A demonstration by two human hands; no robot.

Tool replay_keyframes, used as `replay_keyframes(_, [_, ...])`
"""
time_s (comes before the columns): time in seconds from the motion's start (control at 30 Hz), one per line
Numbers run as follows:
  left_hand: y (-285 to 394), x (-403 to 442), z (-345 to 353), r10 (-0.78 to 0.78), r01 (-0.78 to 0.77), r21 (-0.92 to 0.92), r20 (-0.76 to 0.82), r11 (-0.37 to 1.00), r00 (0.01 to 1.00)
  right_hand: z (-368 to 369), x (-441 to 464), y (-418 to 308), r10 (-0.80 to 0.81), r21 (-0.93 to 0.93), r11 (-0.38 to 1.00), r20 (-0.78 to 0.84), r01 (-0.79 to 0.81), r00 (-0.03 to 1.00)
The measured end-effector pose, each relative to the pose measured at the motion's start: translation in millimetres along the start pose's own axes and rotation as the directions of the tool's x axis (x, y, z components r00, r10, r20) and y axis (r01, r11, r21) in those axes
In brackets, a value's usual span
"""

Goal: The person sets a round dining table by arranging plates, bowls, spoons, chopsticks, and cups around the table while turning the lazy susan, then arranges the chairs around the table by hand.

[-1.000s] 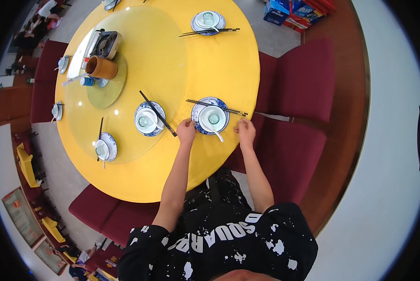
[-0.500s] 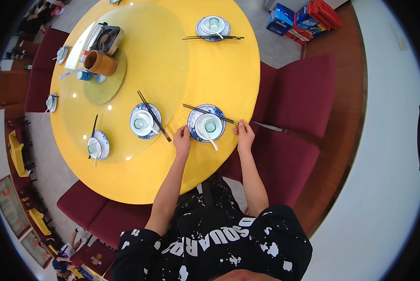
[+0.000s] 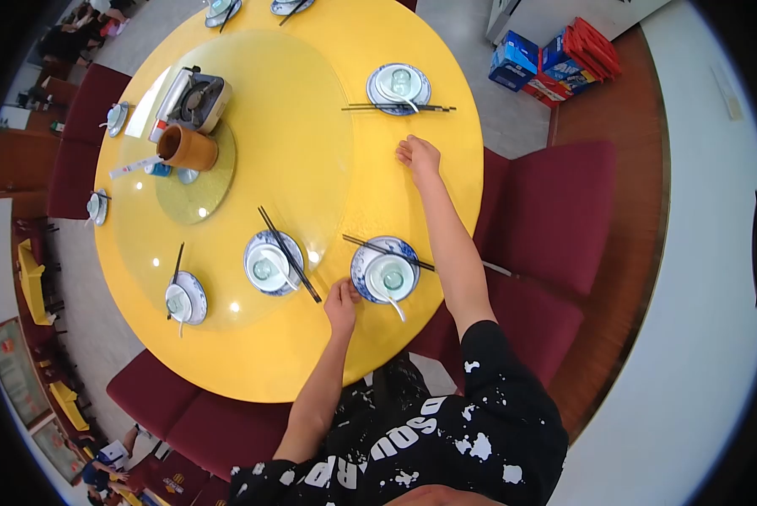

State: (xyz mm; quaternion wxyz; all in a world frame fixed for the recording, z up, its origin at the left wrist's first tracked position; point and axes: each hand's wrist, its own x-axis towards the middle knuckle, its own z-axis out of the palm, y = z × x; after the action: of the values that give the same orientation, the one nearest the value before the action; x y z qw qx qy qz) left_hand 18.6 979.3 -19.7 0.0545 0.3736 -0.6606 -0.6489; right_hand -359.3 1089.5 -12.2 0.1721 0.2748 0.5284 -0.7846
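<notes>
A blue-and-white plate [image 3: 362,258] lies on the table nearest me, holding a white bowl [image 3: 378,291], a small clear glass and a white spoon [image 3: 398,312]. Black chopsticks [image 3: 370,244] rest across its far rim. My left hand [image 3: 342,305] is at the plate's left edge, its curled fingers closed at the rim. Farther out, over the yellow tabletop, my right hand [image 3: 419,158] is empty, with loosely bent fingers apart. Just beyond it sits another plate [image 3: 373,88] with a bowl, glass and spoon, and chopsticks [image 3: 399,107] along its near side.
The round yellow table [image 3: 429,194] carries a glass turntable [image 3: 302,93] with a portable stove [image 3: 197,99] and a brown cup-shaped container [image 3: 187,148]. More place settings sit around it. Maroon chairs [image 3: 555,211] stand at the right; colourful boxes [image 3: 514,61] are on the floor beyond.
My right hand has left the near chopsticks and reached forward toward the farther setting. My left hand stays beside the near plate. The whole view has shifted, with the table appearing lower.
</notes>
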Motion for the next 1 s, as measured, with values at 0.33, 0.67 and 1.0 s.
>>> replay_keyframes(0.33, [0.2,11.7,-6.1,-0.145,0.148,-0.053,0.059,0.988,0.988,58.7,68.8,-5.2,0.042,0.202,0.979,-0.030,-0.035,0.999])
replay_keyframes(0.67, [1.8,11.5,-6.0,-0.114,0.118,-0.043,0.067,0.992,0.991,43.4,55.7,13.6,0.053,0.284,0.959,-0.119,-0.017,0.992])
replay_keyframes(1.0, [-7.9,14.6,-6.6,-0.058,0.062,-0.064,0.074,0.996,0.996,-25.2,-28.9,53.6,0.078,0.328,0.944,-0.174,-0.017,0.982])
